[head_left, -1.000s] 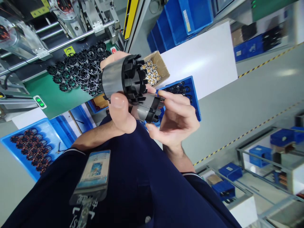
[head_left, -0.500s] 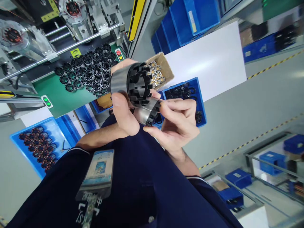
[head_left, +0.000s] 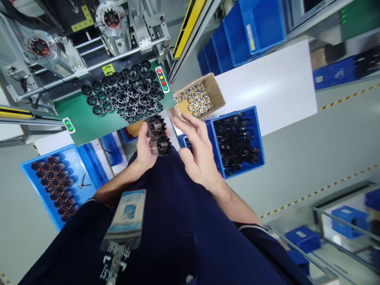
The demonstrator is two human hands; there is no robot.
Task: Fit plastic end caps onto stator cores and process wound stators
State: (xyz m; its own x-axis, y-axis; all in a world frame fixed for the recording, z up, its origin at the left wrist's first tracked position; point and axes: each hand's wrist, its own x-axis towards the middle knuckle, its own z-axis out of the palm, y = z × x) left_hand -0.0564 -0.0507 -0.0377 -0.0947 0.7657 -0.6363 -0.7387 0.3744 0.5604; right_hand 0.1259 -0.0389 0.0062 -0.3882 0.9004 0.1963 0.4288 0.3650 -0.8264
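Observation:
My left hand (head_left: 145, 148) is closed around two black-and-grey cylindrical motor housings (head_left: 158, 135), one stacked against the other, held low near my lap. My right hand (head_left: 198, 152) hovers just to their right with fingers spread and nothing in it, above the edge of a blue bin (head_left: 255, 134) full of black ring parts (head_left: 236, 142). A cardboard box of silver bearings (head_left: 197, 99) lies beyond my right hand.
A green tray (head_left: 83, 124) carries several black housings (head_left: 126, 95) in front of a machine with metal fixtures (head_left: 113, 21). A blue tray of copper-wound stators (head_left: 57, 184) sits at the left. Blue bins (head_left: 246, 29) stack behind a white table (head_left: 273, 85). A badge (head_left: 127, 215) hangs on my chest.
Both hands have dropped away from the camera. My right hand let go of the lower housing and opened; my left hand now holds both housings.

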